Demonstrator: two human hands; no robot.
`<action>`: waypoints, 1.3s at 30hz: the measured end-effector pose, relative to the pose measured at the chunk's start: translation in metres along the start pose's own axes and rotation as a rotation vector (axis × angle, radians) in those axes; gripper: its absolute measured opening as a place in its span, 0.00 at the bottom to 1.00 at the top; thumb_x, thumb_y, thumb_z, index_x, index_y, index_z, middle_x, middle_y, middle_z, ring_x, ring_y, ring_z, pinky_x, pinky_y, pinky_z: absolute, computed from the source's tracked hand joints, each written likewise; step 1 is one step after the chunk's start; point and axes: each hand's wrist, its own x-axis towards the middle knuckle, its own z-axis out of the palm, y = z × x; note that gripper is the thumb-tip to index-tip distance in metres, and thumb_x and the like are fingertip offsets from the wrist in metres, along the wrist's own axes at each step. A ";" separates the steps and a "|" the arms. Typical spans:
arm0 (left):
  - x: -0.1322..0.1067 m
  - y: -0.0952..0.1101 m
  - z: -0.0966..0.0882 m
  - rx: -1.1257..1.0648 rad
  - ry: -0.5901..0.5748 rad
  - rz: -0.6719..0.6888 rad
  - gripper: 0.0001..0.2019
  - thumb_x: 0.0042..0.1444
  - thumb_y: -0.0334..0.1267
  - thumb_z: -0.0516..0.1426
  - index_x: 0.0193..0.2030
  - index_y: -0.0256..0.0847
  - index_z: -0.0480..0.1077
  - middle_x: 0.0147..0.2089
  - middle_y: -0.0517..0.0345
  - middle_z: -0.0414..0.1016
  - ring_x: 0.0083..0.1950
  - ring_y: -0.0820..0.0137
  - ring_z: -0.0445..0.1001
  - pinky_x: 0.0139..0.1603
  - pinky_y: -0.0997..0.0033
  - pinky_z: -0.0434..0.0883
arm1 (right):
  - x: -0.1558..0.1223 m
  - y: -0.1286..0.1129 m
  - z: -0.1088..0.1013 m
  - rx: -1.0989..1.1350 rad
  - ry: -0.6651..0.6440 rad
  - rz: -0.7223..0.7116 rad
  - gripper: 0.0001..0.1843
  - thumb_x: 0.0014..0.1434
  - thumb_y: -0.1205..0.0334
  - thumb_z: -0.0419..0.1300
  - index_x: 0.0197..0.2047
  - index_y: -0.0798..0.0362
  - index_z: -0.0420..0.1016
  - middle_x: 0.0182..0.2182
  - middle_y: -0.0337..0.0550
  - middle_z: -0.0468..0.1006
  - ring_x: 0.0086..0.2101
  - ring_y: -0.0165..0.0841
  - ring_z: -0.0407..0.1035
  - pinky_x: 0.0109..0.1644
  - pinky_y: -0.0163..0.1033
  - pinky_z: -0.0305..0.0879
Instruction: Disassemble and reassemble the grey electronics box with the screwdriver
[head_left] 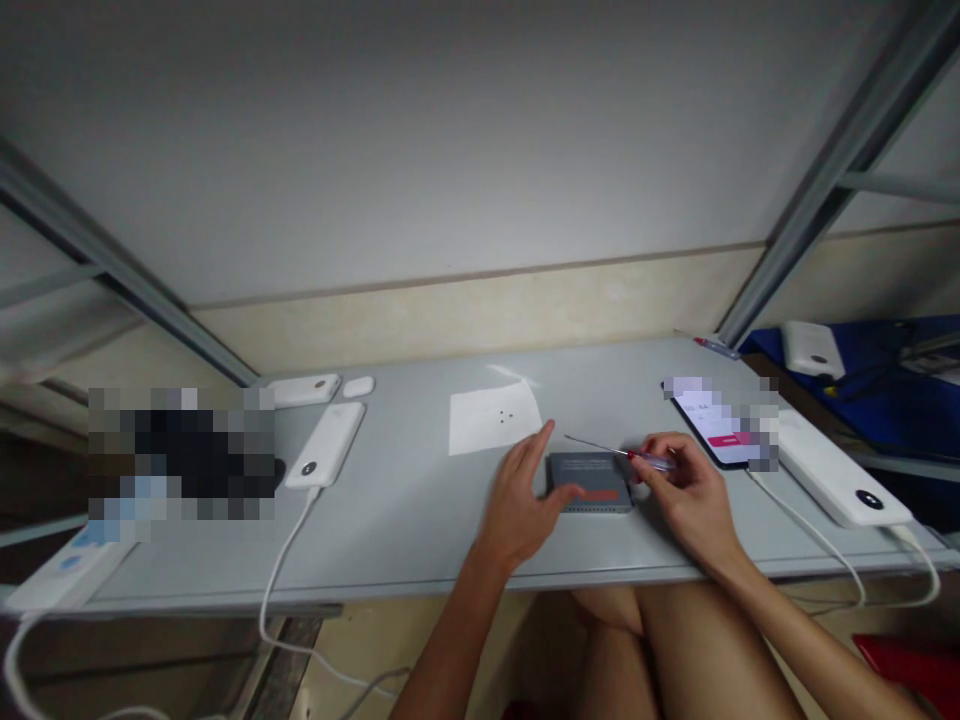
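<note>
A flat grey metal box with an orange label lies on the desk in front of me. My left hand is at the box's left side, fingers stretched out and the thumb reaching over its near left part. In my right hand is a screwdriver with a clear, red-tipped handle. The fingers pinch the handle just right of the box. Its thin shaft points left above the far edge of the box. Several tiny dark pieces, perhaps screws, rest on a white sheet of paper beyond my left hand.
A lit phone and a white power bank with a cable lie at the right. Another screwdriver sits at the far right corner. More white power banks and a blurred dark object are at the left. A wall closes the back.
</note>
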 end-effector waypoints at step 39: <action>0.118 -0.027 0.040 -0.195 -0.034 -0.069 0.17 0.62 0.35 0.61 0.58 0.45 0.73 0.52 0.54 0.82 0.54 0.62 0.80 0.60 0.60 0.74 | 0.175 -0.018 0.038 0.270 0.059 -0.205 0.23 0.57 0.49 0.72 0.52 0.45 0.74 0.34 0.36 0.78 0.29 0.29 0.69 0.28 0.33 0.69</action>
